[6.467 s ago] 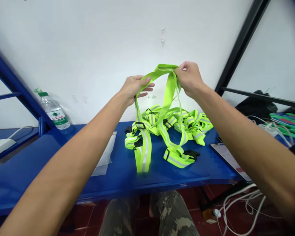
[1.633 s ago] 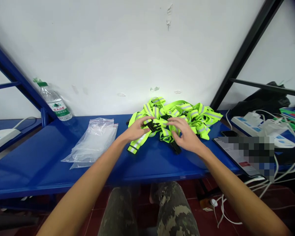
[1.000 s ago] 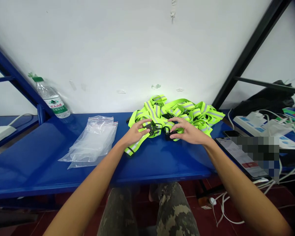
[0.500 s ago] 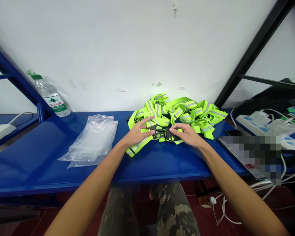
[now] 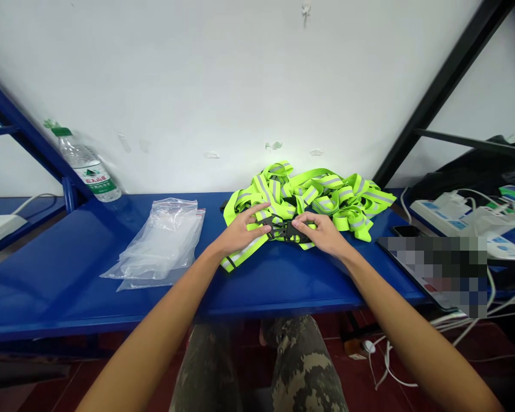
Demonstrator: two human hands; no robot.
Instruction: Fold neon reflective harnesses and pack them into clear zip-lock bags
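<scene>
A tangle of neon yellow-green straps [image 5: 326, 191] with silver reflective stripes lies on the blue table [image 5: 278, 283] against the wall. At its near side is a black plastic buckle [image 5: 278, 228] in two halves, their facing ends meeting or nearly so. My left hand [image 5: 244, 229] grips the left half with the thumb, its index finger stretched out over the straps. The right half is pinched between thumb and fingers of my right hand [image 5: 320, 230]. Whether the halves are locked together is too small to tell.
Clear plastic zip bags [image 5: 158, 243] lie left of the straps. A water bottle [image 5: 92, 169] leans at the back left. On the right are a partly blurred tablet [image 5: 416, 272], a phone [image 5: 405, 230], power strips [image 5: 440, 214] and white cables.
My right hand has moved slightly left with its buckle half, narrowing the gap between the two halves. The left hand keeps its hold.
</scene>
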